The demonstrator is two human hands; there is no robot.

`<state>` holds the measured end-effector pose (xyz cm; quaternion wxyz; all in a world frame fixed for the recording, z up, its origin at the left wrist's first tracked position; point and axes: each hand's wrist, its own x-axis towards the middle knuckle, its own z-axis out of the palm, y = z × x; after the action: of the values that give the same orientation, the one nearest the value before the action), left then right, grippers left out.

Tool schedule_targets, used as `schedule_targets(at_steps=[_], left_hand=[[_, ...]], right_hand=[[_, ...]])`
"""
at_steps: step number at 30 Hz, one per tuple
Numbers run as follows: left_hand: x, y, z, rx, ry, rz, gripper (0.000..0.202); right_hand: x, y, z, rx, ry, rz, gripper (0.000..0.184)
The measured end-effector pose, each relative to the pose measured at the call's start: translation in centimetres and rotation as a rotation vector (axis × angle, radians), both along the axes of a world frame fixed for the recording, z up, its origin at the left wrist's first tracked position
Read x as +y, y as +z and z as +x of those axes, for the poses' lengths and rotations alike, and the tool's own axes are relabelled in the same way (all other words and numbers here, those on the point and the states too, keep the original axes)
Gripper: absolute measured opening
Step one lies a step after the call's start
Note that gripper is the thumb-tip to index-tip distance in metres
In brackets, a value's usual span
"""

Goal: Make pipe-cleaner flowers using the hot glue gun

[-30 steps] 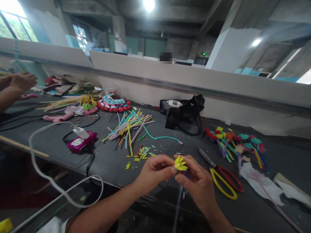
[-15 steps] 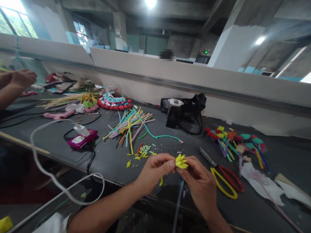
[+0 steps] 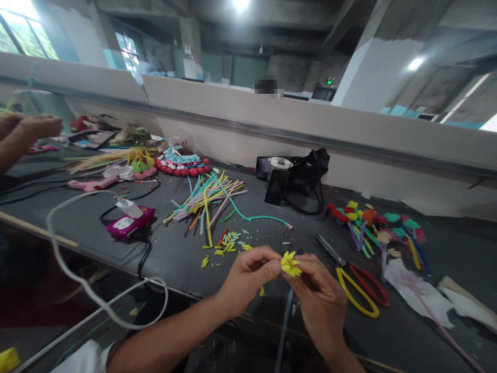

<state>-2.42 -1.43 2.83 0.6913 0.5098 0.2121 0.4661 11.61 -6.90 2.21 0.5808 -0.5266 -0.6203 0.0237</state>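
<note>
A small yellow flower (image 3: 289,263) made of cut strips sits between my two hands above the near edge of the dark table (image 3: 182,259). My left hand (image 3: 248,277) pinches it from the left with thumb and fingers closed. My right hand (image 3: 318,295) grips it from the right and below, fingers curled. A pale blue stem (image 3: 284,321) hangs down from under my hands, and a short yellow strip (image 3: 262,291) dangles below my left hand.
Scissors with yellow and red handles (image 3: 355,287) lie just right of my hands. Loose coloured sticks (image 3: 209,199) and cut bits (image 3: 227,243) lie ahead. Finished flowers (image 3: 373,225) at right, a black bag (image 3: 298,178) behind, a magenta device (image 3: 130,223) with white cable left. Another person's hands (image 3: 27,129) at far left.
My hands have stayed in nearly the same place, turning the yellow flower slightly. A short yellow strip now dangles below my left hand. The other person's hands shifted a little.
</note>
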Motion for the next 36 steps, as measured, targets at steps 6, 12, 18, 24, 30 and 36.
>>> schedule_targets(at_steps=[6,12,18,24,30,36], left_hand=[[0.3,-0.1,-0.2,-0.01,-0.06,0.001,0.024],[0.4,-0.1,0.0,-0.052,-0.11,-0.228,0.028],[0.8,-0.1,0.1,-0.104,-0.192,-0.337,0.026],[1.2,-0.1,-0.2,-0.058,-0.15,-0.34,0.025],[1.8,0.1,-0.7,-0.08,-0.176,-0.271,0.03],[2.6,-0.6,-1.1,-0.1,-0.12,-0.352,0.022]], right_hand=[[0.1,0.7,0.2,0.012,0.05,-0.025,0.006],[0.2,0.5,0.4,0.102,0.093,-0.164,0.014],[0.6,0.1,0.5,0.167,0.026,-0.249,0.019],[0.9,0.0,1.0,0.122,-0.017,-0.292,0.024],[1.6,0.1,3.8,-0.042,-0.202,-0.248,0.025],[2.2,-1.0,11.1,-0.242,-0.466,-0.417,0.041]])
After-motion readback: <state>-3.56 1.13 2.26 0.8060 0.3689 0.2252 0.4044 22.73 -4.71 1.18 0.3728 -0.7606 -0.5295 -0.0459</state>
